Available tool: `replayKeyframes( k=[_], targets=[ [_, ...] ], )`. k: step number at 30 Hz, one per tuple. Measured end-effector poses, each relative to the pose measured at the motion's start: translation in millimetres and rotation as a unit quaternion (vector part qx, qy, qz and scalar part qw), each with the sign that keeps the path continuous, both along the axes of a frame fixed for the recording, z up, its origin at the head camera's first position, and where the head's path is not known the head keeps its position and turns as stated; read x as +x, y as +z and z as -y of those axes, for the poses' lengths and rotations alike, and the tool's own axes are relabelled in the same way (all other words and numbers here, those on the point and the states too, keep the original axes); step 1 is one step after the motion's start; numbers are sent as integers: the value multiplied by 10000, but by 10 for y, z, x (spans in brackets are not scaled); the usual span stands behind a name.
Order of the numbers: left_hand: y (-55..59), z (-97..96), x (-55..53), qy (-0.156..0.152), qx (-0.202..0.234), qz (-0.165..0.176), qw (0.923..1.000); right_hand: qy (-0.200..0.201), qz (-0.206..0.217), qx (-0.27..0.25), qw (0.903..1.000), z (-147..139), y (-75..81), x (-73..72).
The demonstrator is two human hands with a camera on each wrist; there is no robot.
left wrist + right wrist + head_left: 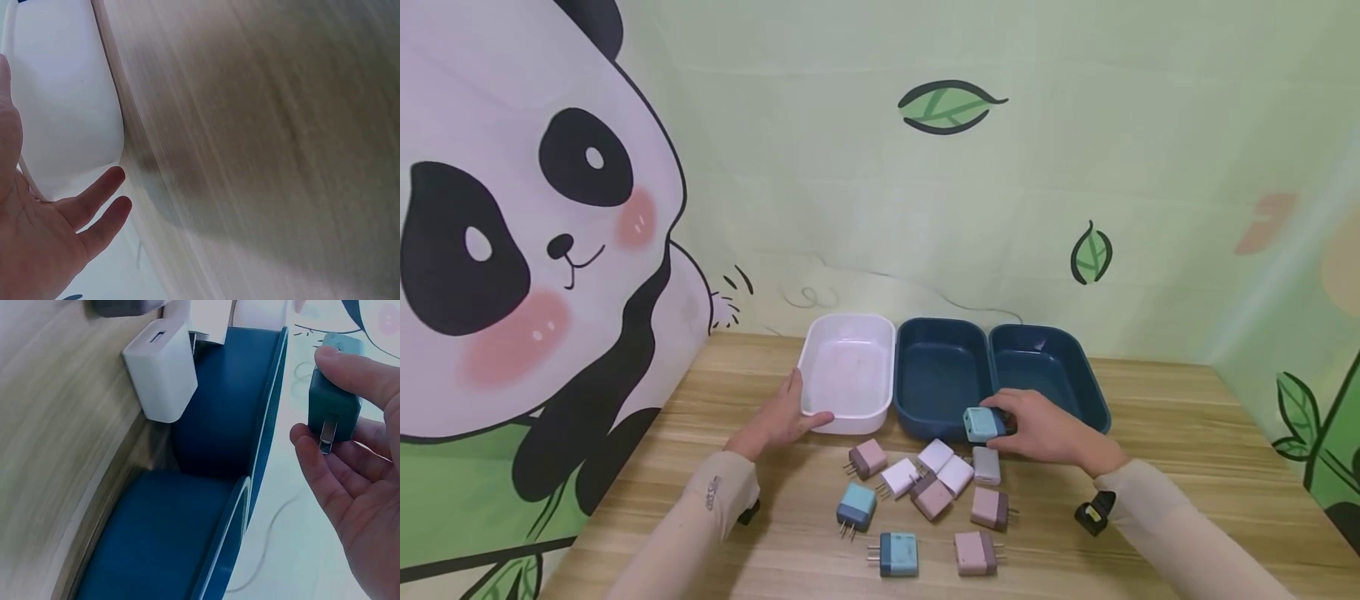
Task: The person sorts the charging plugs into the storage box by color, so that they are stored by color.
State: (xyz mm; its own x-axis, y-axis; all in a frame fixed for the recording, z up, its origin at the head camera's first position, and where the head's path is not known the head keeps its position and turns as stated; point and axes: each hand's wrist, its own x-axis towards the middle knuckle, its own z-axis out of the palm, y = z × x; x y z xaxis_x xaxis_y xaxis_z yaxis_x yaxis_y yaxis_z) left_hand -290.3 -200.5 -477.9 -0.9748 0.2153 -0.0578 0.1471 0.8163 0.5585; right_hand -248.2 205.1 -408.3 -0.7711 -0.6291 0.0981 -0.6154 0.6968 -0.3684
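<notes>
Blue charger [333,406], between right thumb [353,372] and fingers [320,472]

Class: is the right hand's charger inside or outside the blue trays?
Outside: the right wrist view shows the charger, held in the right hand, above the blue trays.

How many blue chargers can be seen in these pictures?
3: one blue charger is in the right hand, a second charger lies on the table before the white tray, and a third charger lies right of that, nearer the camera. The hand may hide others.
</notes>
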Motion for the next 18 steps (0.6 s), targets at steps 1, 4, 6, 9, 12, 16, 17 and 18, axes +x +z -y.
replayKeyframes(
  k=[1,4,6,9,12,16,17,18],
  targets=[
    [-5,-1,-1,-8,-8,-9,10000,1,16,-15,10000,13,2,-11],
    [-13,-5,-3,-21,-19,-7,10000,17,70,-34,10000,54,5,-46],
    [-13,-7,-1,-24,-21,5,10000,43,86,-34,9999,85,9,-70],
    [-7,-15,4,25,9,77,10000,133,39,-38,9999,135,19,-111],
    [-6,-20,7,48,53,100,9999,138,-10,9,9999,188,33,-151],
    [-5,-21,8,51,71,99,9999,61,3,59,10000,271,49,-194],
    [-2,-21,11,51,68,99,9999,43,17,65,10000,293,50,-203],
    [-2,-21,12,47,56,90,9999,29,42,68,10000,314,48,-210]
  ],
)
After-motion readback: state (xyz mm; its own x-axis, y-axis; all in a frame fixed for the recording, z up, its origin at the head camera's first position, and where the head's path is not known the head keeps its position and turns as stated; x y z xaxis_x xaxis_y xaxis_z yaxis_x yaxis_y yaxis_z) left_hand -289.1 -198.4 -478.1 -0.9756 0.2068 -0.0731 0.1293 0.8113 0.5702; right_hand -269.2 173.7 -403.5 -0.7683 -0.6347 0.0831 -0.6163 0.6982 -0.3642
